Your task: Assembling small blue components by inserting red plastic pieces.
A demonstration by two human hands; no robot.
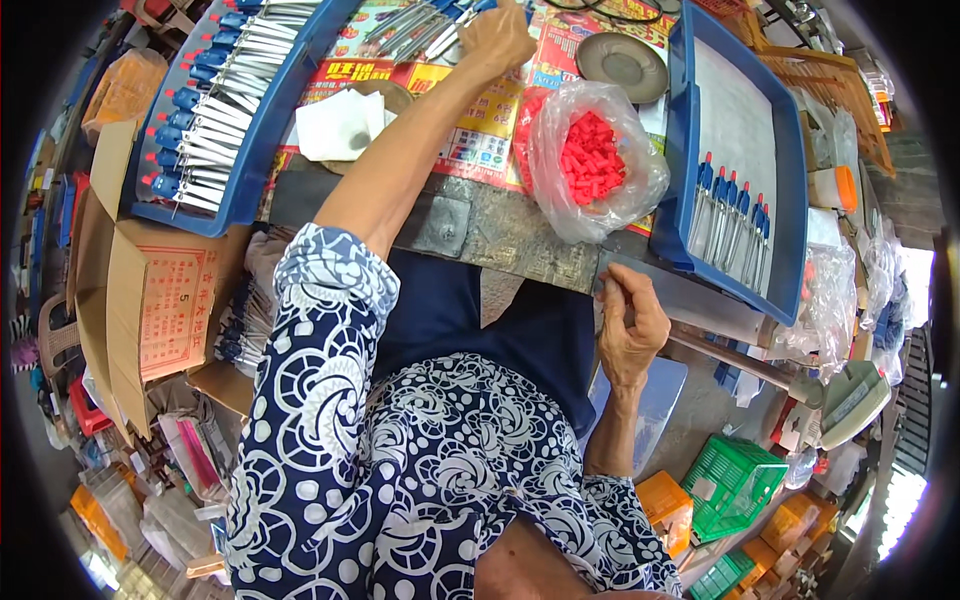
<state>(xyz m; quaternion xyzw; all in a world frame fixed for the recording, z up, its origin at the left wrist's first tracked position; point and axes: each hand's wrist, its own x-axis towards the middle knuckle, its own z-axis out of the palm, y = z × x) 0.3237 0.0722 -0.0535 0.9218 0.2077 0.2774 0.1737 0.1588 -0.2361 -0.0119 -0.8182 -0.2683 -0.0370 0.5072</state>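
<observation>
My left hand (pixel 497 38) reaches far across the table to a loose pile of metal clips with blue ends (pixel 425 25) lying on a colourful printed sheet; its fingers curl over the pile, and whether it grips one is hidden. My right hand (pixel 628 322) is near the table's front edge, fingers closed on the near edge of the blue tray (pixel 680 180) at my right. That tray holds a short row of clips with blue and red caps (pixel 730 215). A clear bag of red caps (pixel 592 155) sits between my hands.
A second blue tray (pixel 262 140) full of blue-tipped clips lies at the left. A white folded cloth (pixel 340 122) and a round metal dish (pixel 622 64) are on the table. An open cardboard box (pixel 150 300), green basket (pixel 735 482) and orange boxes stand on the floor.
</observation>
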